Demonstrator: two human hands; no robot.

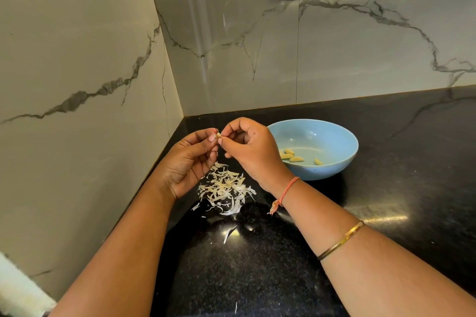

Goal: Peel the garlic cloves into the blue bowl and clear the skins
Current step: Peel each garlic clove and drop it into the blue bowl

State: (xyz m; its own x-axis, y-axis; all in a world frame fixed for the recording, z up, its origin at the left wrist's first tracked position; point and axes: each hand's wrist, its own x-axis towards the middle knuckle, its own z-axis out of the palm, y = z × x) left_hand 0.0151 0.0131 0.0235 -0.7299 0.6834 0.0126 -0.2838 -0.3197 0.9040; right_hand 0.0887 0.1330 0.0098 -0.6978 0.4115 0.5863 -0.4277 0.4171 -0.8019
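both hands pinch one garlic clove above the skins: left hand holds, right hand pulls. better to peel slowly over the pile, then drop it in the blue bowl beside.

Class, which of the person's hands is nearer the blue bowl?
Right. The right hand is beside the left rim of the blue bowl; the left hand is farther left, above the garlic skins. Both pinch one garlic clove.

Garlic clove between both hands' fingers, above skins
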